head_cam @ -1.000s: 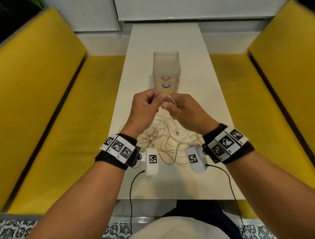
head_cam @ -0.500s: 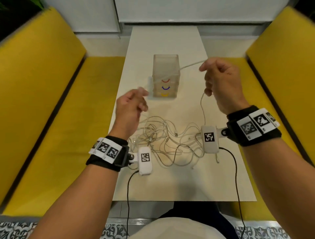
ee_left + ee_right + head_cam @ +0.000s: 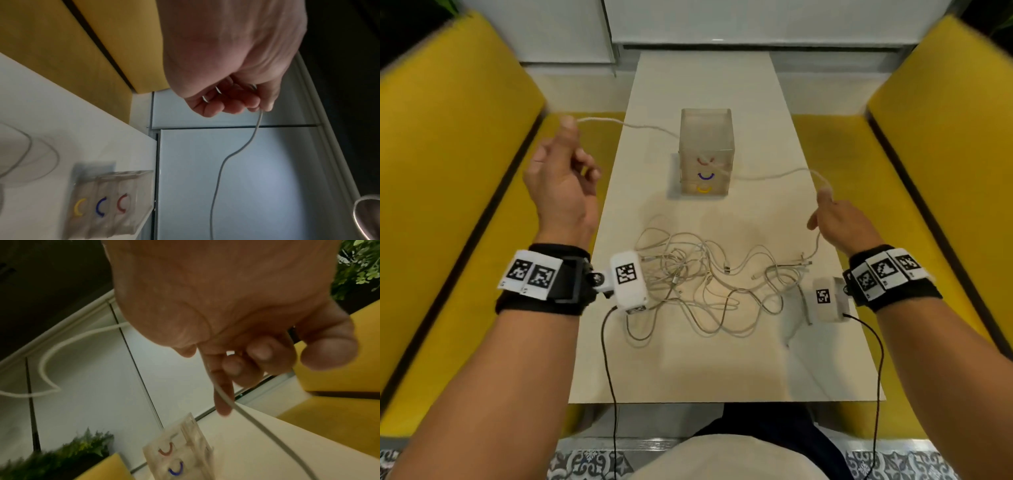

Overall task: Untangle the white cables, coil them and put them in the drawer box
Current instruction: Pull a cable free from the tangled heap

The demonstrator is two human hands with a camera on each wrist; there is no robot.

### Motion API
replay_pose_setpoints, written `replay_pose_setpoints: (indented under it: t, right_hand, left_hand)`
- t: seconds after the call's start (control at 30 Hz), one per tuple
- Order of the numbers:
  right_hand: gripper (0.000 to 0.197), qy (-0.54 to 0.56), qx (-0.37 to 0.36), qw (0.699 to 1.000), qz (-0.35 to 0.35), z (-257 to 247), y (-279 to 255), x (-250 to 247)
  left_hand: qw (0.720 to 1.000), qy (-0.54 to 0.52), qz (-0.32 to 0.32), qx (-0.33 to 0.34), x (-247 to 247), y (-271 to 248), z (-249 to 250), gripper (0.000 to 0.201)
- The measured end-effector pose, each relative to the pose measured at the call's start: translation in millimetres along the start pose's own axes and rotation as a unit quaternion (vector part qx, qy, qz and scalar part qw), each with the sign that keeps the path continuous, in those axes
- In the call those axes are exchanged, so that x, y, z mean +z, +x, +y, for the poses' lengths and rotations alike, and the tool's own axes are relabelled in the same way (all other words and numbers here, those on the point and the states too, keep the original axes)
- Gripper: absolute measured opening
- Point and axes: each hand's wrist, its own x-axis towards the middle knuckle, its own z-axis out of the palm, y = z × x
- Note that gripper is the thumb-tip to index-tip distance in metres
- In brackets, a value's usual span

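One white cable (image 3: 647, 127) is stretched in the air between my hands and crosses the front of the clear drawer box (image 3: 705, 137). My left hand (image 3: 570, 137), raised over the left bench, pinches its end; in the left wrist view the white cable (image 3: 218, 170) hangs from the pinching left hand (image 3: 263, 107). My right hand (image 3: 828, 205), at the table's right edge, holds the same cable, which runs along the index finger in the right wrist view (image 3: 223, 395). The tangle of white cables (image 3: 709, 281) lies on the table between my wrists. The box has red, blue and yellow handles.
The narrow white table (image 3: 688, 370) runs away from me, with yellow benches on the left (image 3: 448, 205) and right (image 3: 945, 188). A white wall panel (image 3: 722, 20) stands at the far end. A green plant (image 3: 61, 456) shows in the right wrist view.
My hands were together before the box. The right hand pulled a cable out to the right, then the left hand swung up and left, so the cable now spans between them.
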Motion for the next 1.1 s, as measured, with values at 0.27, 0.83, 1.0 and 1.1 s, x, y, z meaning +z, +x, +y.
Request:
replay_pose_setpoints:
  t: [0.27,0.83,1.0,1.1]
  right_hand:
    - [0.045,0.406,-0.126,0.902,0.072,-37,-16,-57]
    - [0.059,0.059,-0.108,0.985,-0.117,7,30,112]
    - [0.075,-0.024,-0.053,0.987,-0.152,6,20,129]
    - [0.081,-0.070,-0.019,0.992,-0.099,-3,6,129]
  left_hand:
    - [0.996,-0.005,0.054,-0.071,-7,3,-24,0.020]
    - [0.980,-0.049,-0.042,-0.188,16,-17,-56,0.010]
    - [0.979,-0.032,-0.051,-0.192,-5,-22,-69,0.014]
    - [0.981,-0.019,-0.035,-0.192,-19,-20,-70,0.021]
